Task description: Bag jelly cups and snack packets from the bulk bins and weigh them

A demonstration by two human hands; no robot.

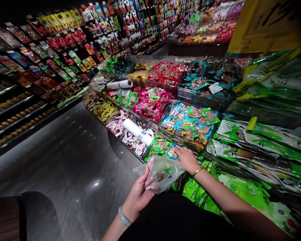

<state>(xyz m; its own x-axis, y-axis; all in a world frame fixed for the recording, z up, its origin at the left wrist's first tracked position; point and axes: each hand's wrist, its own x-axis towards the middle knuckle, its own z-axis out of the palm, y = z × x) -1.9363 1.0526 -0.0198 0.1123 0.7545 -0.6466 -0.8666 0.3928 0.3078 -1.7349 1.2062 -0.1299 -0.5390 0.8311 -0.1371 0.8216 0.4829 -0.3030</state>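
Observation:
My left hand [140,189] is closed on the edge of a clear plastic bag [163,174], whose mouth gapes toward the bins. Inside it a few small green and brown packets show through the film. Just beyond the bag, my right hand [187,159] reaches over a bin of green snack packets [160,145], its fingertips closed on a blue snack packet [172,152]. The underside of that grip is hidden. A gold bangle is on my right wrist, a pale bangle on my left.
Two white plastic bag rolls [137,131] lie on the bins. Clear dividers separate blue packets [189,120], pink packets [153,103] and teal packets [203,77]. Large green-and-white packs [261,134] are at right. Stocked wall shelves [52,50] stand left across the grey floor [72,160].

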